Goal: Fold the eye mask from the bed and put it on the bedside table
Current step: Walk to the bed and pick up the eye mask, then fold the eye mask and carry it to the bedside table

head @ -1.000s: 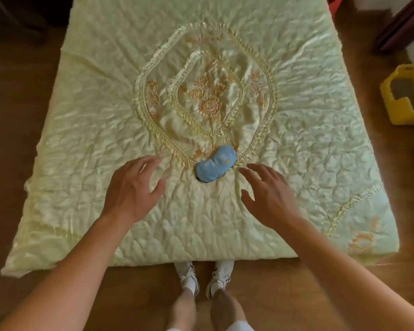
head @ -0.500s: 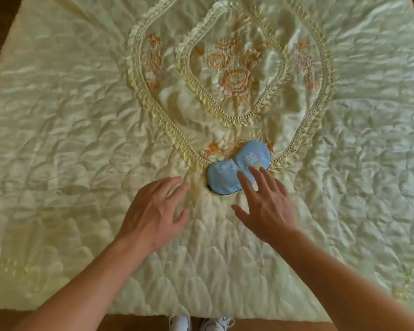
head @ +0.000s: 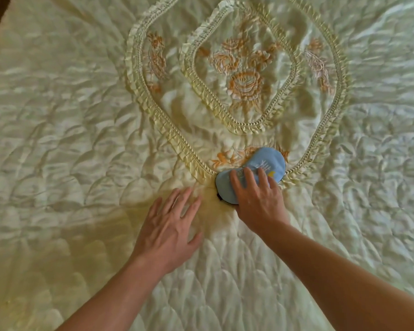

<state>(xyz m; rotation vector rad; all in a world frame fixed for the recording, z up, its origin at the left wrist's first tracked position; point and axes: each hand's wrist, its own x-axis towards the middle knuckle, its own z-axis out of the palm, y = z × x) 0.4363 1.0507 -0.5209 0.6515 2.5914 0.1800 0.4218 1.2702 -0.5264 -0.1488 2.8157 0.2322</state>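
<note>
1. The blue eye mask (head: 270, 167) lay unfolded on the pale quilted bedspread (head: 69, 115), at the near point of its ruffled trim (head: 177, 139).
2. The right hand (head: 258, 199) rested on the mask, fingers spread flat, gripping nothing.
3. The left hand (head: 170, 230) lay open just beside it, palm down.
</note>
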